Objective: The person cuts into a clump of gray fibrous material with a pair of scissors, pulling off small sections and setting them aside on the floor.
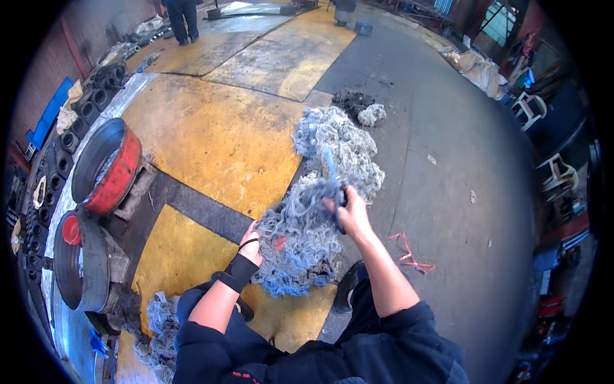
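Right hand [352, 214]: your fingers curl closed around the dark handle of a tool [334, 182], its blurred bluish end pointing away from you over the yarn. Left hand [252, 244]: at the yarn's left edge, your fingertips partly hidden; cannot tell whether they pinch strands. Yarn [300, 256]: grey-blue heap, between your two sets of fingers, spreading beyond and nearer. Cord [416, 264]: red, right of your right fingers. Red drum [121, 174]: well left of your left fingers.
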The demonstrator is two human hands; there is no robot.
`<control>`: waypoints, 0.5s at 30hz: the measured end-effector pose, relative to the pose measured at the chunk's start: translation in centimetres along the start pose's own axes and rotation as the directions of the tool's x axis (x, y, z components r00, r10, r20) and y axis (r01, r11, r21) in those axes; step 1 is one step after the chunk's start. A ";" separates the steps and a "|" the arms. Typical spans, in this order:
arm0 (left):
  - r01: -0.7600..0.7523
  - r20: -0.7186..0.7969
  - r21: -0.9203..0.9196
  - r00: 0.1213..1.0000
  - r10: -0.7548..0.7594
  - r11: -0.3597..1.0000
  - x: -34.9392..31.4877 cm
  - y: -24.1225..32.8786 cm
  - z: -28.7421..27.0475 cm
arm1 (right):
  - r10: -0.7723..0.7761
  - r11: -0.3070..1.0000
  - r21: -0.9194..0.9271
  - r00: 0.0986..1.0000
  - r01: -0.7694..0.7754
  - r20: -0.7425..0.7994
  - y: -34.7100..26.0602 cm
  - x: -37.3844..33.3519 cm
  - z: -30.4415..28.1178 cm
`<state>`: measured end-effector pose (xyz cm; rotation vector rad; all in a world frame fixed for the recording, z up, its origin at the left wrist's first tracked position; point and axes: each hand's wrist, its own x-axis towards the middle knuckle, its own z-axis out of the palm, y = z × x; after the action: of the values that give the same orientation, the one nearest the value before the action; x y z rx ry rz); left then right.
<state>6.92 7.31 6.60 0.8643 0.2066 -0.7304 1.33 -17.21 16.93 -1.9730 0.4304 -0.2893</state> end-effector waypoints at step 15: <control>-0.104 0.207 0.090 0.975 0.083 0.990 -1.0 0.1 2.9 | 0.095 0.829 0.439 0.861 -0.346 0.499 0.6 -1.6 7.8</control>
<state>5.93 5.68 8.95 0.8826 -0.0530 -0.7398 2.79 -10.39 13.11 -1.3730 0.2385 0.2086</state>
